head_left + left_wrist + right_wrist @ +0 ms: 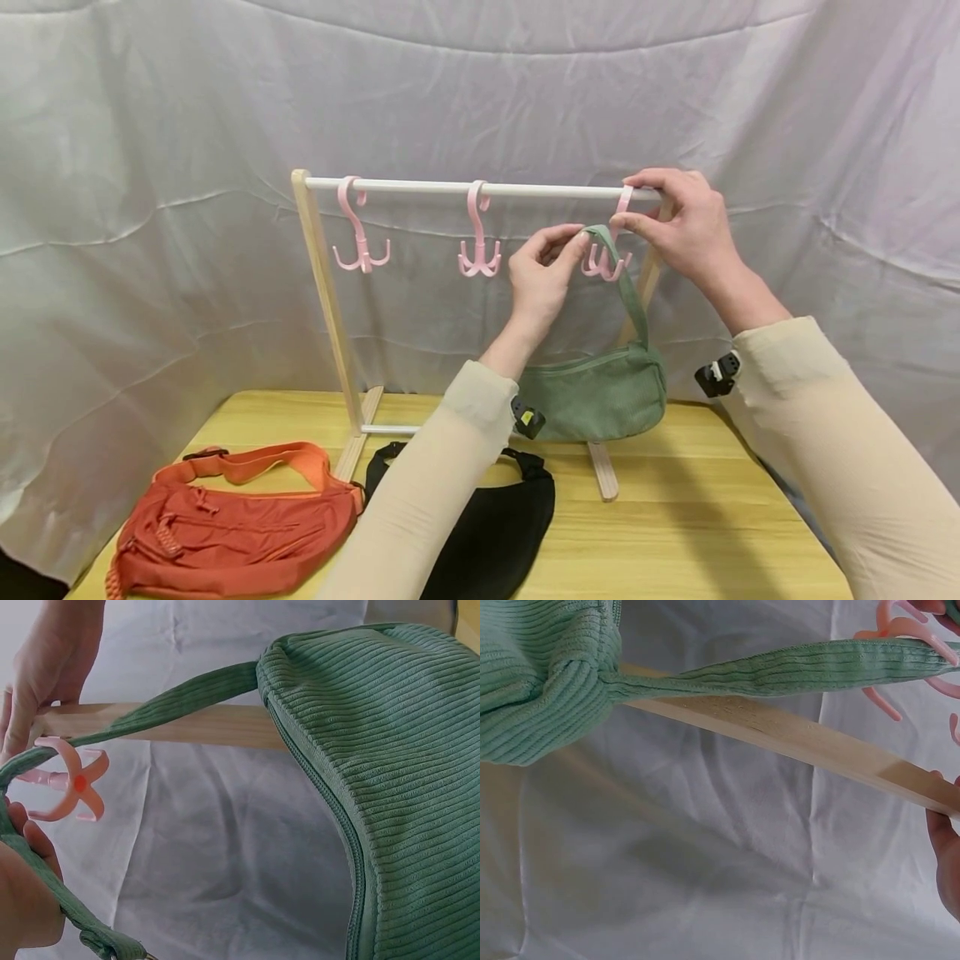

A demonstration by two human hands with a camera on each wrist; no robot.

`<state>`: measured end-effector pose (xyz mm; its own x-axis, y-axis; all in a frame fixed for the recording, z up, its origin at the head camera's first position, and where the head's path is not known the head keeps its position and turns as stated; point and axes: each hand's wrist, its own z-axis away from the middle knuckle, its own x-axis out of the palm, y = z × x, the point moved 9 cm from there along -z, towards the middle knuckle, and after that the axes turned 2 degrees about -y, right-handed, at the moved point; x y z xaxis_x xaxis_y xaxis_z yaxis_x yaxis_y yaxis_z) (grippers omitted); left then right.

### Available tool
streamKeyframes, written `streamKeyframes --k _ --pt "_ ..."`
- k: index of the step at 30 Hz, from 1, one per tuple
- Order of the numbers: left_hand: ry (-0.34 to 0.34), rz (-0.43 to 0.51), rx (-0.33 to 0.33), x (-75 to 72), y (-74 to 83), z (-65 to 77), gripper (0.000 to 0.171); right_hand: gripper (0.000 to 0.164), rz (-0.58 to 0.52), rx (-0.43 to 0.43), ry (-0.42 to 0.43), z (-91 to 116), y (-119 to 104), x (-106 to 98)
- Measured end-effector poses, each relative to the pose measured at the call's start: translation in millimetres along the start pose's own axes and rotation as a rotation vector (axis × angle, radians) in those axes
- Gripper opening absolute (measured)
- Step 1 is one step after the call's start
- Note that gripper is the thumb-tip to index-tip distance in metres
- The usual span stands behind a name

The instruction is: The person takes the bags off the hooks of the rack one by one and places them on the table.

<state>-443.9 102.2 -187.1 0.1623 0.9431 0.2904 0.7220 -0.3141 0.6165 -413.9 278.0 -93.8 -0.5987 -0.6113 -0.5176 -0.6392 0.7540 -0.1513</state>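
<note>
My left hand [542, 277] pinches the top of the strap of a green corduroy shoulder bag [600, 396], whose body hangs below in front of the rack. At the right end of the rail, my right hand [693, 223] holds the upper part of a pink four-pronged hook [624, 200] between thumb and fingers. The strap [187, 697] passes close across that hook's prongs in the left wrist view. In the right wrist view, the strap overlaps the pink prongs, and the right hand's fingers show at the wooden post [780, 735].
Two more pink hooks, one at the left [362, 250] and one mid-rail [477, 250], hang from the white rail [412, 186]. On the wooden table [675, 533] lie a red-orange waist bag [240, 533] and a black bag [495, 533], partly hidden by my left sleeve.
</note>
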Motion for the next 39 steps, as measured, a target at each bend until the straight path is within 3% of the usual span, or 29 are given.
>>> streamKeyframes --k 5,14,21,29,39 --pt "0.017 0.039 -0.020 1.4 0.3 1.6 0.019 0.052 0.001 -0.014 0.019 1 0 -1" --pt "-0.015 0.202 -0.065 10.7 0.6 4.4 0.021 0.049 0.002 -0.030 0.021 1 -2 -1" --pt "-0.058 0.167 -0.037 17.0 2.9 6.9 0.020 0.049 -0.001 -0.033 0.021 0 -3 -1" --pt "-0.083 0.202 -0.044 23.3 2.6 9.5 0.020 0.049 0.000 -0.023 0.022 1 -2 -1" --pt "-0.029 0.201 -0.040 23.6 5.4 10.0 0.019 0.048 0.005 -0.026 0.030 2 -2 -2"
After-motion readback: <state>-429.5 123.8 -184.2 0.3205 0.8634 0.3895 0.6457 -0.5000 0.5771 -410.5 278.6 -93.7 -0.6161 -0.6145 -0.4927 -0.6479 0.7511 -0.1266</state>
